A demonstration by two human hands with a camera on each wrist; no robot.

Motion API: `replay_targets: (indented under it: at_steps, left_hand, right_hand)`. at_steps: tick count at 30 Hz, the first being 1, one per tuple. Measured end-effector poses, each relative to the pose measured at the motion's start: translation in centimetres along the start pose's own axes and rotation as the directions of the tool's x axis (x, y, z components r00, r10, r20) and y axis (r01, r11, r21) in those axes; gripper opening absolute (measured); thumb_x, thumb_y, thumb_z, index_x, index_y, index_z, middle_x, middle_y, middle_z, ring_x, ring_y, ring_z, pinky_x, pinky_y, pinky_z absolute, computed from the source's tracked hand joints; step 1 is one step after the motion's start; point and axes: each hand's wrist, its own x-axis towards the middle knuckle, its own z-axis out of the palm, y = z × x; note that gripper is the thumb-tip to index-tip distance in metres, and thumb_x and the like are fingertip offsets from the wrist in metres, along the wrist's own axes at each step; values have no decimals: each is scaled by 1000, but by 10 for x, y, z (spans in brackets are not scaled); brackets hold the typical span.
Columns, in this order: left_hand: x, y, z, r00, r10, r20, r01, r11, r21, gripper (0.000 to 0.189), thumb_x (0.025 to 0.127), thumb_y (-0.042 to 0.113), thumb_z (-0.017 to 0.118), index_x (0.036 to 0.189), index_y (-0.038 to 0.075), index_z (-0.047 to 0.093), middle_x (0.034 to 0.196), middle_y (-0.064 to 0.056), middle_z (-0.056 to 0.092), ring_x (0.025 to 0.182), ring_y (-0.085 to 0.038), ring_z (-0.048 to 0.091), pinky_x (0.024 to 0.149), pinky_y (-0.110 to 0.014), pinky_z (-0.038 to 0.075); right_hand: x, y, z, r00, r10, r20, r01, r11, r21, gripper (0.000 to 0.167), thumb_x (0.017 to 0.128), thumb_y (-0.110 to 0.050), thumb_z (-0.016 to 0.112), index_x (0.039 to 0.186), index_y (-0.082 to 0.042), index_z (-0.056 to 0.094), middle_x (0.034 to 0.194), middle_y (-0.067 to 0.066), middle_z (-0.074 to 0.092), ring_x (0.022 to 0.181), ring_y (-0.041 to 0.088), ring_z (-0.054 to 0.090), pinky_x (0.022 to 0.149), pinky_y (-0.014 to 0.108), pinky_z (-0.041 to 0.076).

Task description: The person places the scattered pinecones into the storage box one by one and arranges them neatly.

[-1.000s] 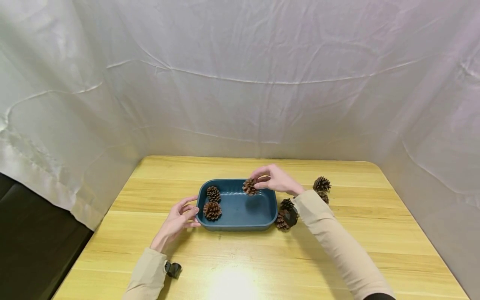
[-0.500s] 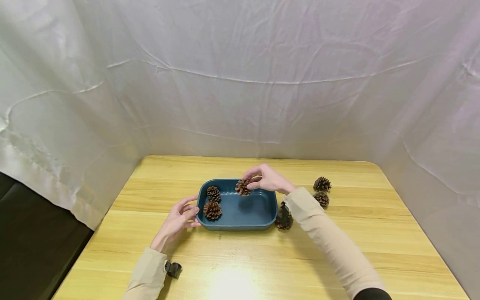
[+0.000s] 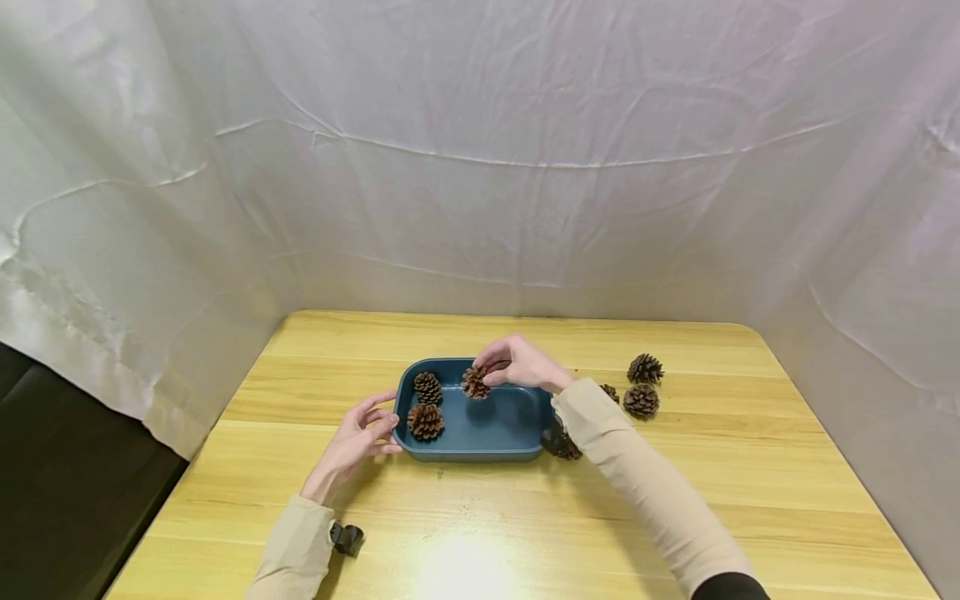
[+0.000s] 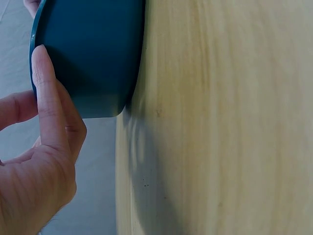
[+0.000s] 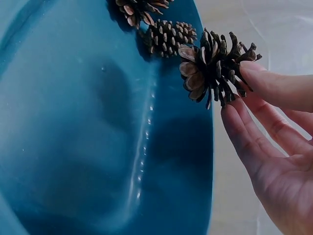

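My right hand pinches a brown pine cone between thumb and fingertips, over the back part of a dark blue rectangular container. In the right wrist view, the thumb lies on one side of this pine cone and the fingers on the other. Inside the container, at its left end, sit a smaller pine cone and a wider one. My left hand rests at the container's left end, its fingers extended and their tips at the rim. The left wrist view shows the thumb along the end wall.
Right of the container, several pine cones lie on the wooden table, including a dark one and a brown one. Another pine cone is partly hidden by the right wrist. A pale curtain hangs behind the table.
My right hand has moved left over the container with the pine cone, then slightly lower. The left hand and the two pine cones inside have stayed put.
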Motion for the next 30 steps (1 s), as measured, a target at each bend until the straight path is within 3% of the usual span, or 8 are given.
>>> replay_targets:
  at_steps: [30]
  left_hand:
    - [-1, -1, -1, 1000, 0, 6, 0, 1000, 2, 57, 101, 2, 53, 153, -3, 30, 104, -5, 60, 73, -9, 64, 73, -29, 67]
  right_hand:
    - [10, 14, 28, 991, 88, -105, -86, 996, 23, 26, 88, 7, 70, 113, 4, 71, 114, 23, 73, 106, 33, 70, 90, 36, 64]
